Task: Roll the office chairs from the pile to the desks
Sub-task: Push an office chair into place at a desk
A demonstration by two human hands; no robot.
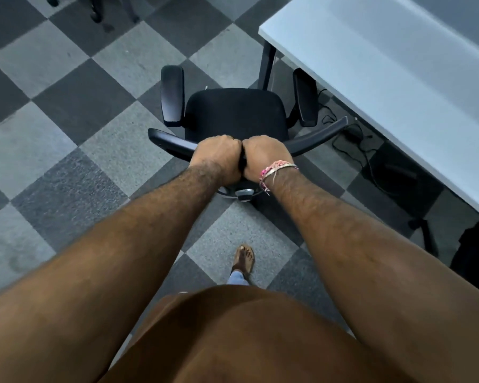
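Fingers of both hands, left hand [217, 154] & right hand [263, 154], were curled tight on the chair [234, 111] backrest top, seat ahead of them, desk [385, 73] just fwd-right, nearer the right hand.

Open checkered floor [67, 128] lies left of the chair [234, 111]; the desk [393, 78] and cables [351, 139] crowd its right.

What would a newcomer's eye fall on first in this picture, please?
Two hands, the left hand and right hand, clamped side by side on the top of a black office chair's backrest at centre. To the right, the corner of a white desk stands over loose cables; checkered carpet fills the floor.
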